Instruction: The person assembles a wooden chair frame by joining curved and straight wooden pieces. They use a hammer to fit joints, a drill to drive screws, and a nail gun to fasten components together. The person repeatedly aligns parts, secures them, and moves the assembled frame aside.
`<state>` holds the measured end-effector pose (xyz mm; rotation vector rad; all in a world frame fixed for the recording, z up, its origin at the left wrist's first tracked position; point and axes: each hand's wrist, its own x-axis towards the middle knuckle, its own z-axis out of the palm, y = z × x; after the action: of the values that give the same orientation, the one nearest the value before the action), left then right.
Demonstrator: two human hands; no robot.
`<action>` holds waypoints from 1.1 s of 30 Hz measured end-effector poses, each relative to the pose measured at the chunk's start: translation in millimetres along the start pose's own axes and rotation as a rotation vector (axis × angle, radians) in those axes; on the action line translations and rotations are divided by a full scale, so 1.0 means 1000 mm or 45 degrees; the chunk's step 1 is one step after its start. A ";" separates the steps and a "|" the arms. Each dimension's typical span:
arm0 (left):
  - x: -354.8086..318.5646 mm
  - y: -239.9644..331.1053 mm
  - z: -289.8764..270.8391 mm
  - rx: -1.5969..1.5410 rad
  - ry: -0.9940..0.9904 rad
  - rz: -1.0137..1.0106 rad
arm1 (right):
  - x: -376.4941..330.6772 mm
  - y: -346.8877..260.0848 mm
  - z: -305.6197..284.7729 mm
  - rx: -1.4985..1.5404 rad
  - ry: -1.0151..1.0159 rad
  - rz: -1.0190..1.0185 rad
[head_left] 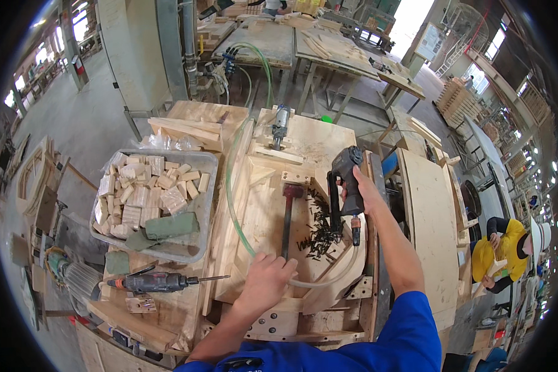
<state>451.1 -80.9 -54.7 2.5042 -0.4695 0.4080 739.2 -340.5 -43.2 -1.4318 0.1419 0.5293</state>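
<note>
My right hand is wrapped round the grip of a black nail gun, held upright over the right side of the wooden workbench. A clear air hose runs from the gun's fitting to my left hand. That hand is closed round the hose, which continues beyond it as a green length. Just past my left fingers lies a mallet with a dark red head; whether they touch its handle is hard to tell. Beside it is a heap of dark nail strips.
At left, a grey plastic tub holds wood blocks and green pieces. A power drill lies below it, bit pointing right. A metal clamp sits at the bench's far end. A person in yellow works at far right.
</note>
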 end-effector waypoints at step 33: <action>-0.010 -0.011 0.001 -0.107 -0.202 -0.146 | 0.052 -0.016 0.048 -0.412 0.117 0.079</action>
<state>446.7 -70.6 -64.8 2.4772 -0.3929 0.1432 781.1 -281.1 -42.9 -1.7729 0.1800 0.5550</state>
